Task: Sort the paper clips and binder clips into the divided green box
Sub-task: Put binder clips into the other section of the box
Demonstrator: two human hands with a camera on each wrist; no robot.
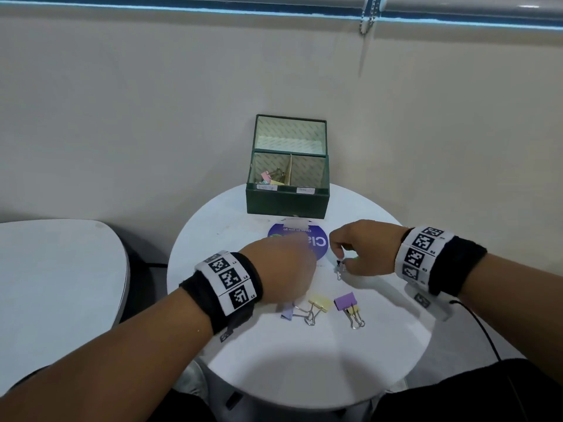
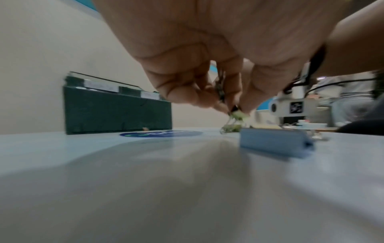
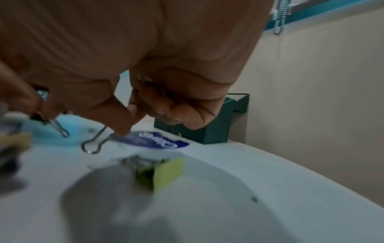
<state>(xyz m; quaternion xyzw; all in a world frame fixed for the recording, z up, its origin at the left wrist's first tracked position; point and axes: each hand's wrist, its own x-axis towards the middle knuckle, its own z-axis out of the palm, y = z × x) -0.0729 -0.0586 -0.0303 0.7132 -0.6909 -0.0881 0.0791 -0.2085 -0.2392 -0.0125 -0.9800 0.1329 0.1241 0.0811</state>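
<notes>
Round white table (image 1: pixel 304 360) carries everything; green box (image 1: pixel 288 201) at far edge, lid up, front split into two labelled compartments; left compartment already holds a few binder clips (image 1: pixel 269 177), right one looks empty, though its floor is partly hidden. Left hand (image 1: pixel 278 269) hovers low mid-table, fingers curled down pinching what seems a small clip (image 2: pixel 220 92); too blurred to name. Right hand (image 1: pixel 365 248) to its right, fingertips pinching a small dark binder clip (image 1: pixel 340 267) just above the table. Left to sort, near side: blue clip (image 1: pixel 287 312), yellow clip (image 1: pixel 319 303), purple clip (image 1: pixel 345 300). Judgement: early-to-mid; paper clips not yet in box.
</notes>
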